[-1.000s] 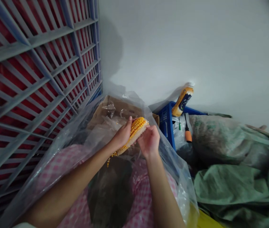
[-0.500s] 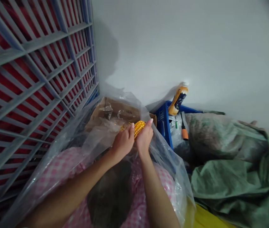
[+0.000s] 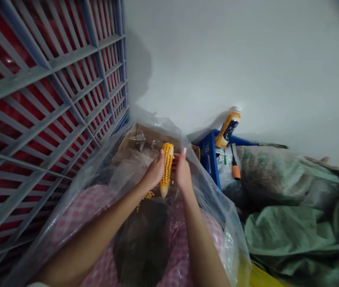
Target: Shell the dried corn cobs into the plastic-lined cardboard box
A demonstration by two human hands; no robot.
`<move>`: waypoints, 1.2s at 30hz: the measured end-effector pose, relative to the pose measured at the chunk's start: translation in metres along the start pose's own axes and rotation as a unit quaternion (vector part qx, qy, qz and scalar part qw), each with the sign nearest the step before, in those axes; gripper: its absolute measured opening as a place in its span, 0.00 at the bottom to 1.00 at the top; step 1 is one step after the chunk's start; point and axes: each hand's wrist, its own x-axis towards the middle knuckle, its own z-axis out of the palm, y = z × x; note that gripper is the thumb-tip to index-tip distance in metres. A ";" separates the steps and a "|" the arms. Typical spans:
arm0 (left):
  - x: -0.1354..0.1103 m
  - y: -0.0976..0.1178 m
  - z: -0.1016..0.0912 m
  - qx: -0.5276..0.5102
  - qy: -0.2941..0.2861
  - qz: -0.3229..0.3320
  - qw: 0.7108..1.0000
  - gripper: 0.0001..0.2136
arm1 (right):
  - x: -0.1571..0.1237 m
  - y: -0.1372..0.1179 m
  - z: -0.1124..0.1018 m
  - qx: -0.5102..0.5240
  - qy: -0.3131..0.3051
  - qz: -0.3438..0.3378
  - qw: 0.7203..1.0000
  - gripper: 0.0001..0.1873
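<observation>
A partly shelled corn cob (image 3: 167, 169) is gripped upright between the closed left hand (image 3: 155, 171) and right hand (image 3: 183, 173). Loose kernels (image 3: 145, 198) are seen below, on a clear plastic liner (image 3: 217, 207) lining a cardboard box (image 3: 157, 137); a blue crate (image 3: 208, 159) and green woven sack (image 3: 294, 223) are adjacent.

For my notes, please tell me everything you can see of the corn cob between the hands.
The corn cob is husked, with tight rows of yellow-orange kernels and a paler, narrow lower end. It stands nearly upright, held between the left hand and the right hand, above clear plastic sheeting. Loose kernels show just below the left hand.
</observation>
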 end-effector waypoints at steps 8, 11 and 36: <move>-0.013 0.005 0.004 0.147 0.053 0.075 0.985 0.23 | -0.016 -0.005 0.015 -0.187 0.092 -0.071 0.975 0.39; -0.010 0.001 0.001 0.117 0.057 0.080 0.988 0.24 | -0.014 -0.002 0.016 -0.204 0.090 -0.090 0.971 0.40; -0.006 -0.007 0.008 0.138 0.074 0.178 0.971 0.13 | -0.007 -0.001 0.017 -0.181 0.091 -0.023 0.979 0.35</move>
